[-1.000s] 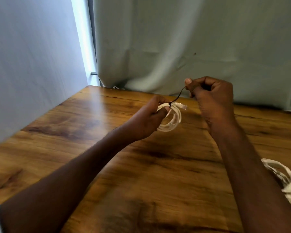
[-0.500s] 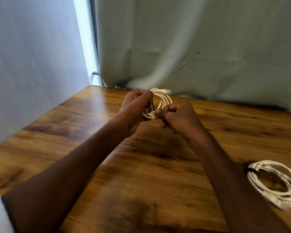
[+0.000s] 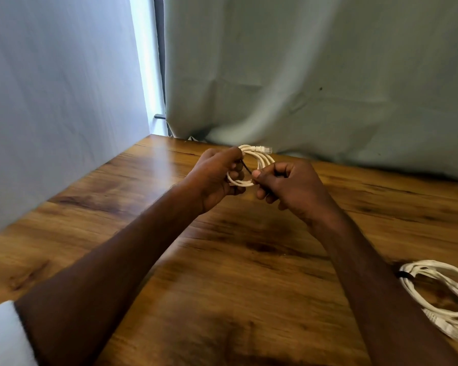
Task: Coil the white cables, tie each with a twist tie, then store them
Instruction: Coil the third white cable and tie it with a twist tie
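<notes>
Two coils: left hand (image 3: 217,178) grips one (image 3: 257,165), right hand (image 3: 288,186) pinches black tie (image 3: 246,169); tied second coil (image 3: 439,294) on bench (image 3: 222,260).

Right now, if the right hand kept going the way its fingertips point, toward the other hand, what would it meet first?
The coiled cable, which the right hand already touches at its thumb tip; just past it the black twist tie, then the left hand. Depth between the hands is unclear.
</notes>
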Available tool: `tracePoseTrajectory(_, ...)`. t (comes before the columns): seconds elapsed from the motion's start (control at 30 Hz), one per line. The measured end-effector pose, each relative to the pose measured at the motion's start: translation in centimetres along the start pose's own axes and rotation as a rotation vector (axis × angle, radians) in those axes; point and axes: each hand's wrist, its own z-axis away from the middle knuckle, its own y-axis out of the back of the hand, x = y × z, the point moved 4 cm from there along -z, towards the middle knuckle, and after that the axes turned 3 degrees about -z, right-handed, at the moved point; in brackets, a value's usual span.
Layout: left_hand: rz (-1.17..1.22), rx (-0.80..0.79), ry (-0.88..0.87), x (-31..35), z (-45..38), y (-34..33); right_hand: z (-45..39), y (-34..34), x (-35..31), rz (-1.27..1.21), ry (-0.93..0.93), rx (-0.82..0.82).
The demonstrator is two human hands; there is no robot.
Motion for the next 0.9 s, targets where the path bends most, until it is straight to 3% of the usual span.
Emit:
tracePoseTrajectory(0.2,-0.176,0.082,-0.144,-0.1,0.0,0.0,0.0,-0.4,-0.1,0.043,0.021,-0.021)
tracePoseTrajectory(0.33,-0.295,0.034,-0.147,-0.7,-0.7,-0.3,0.0,-0.5,0.0,0.093,0.060,-0.018)
tracePoseTrajectory(0.67,-0.240,-0.049,-0.251,0.3,-0.5,-0.2,0.0,0.6,-0.4,0.103,0.017,0.084)
tracePoseTrajectory(0.9,-0.281,-0.011,-0.299,0.3,-0.8,0.4,0.3,1.1,-1.3,-0.014,0.025,-0.045)
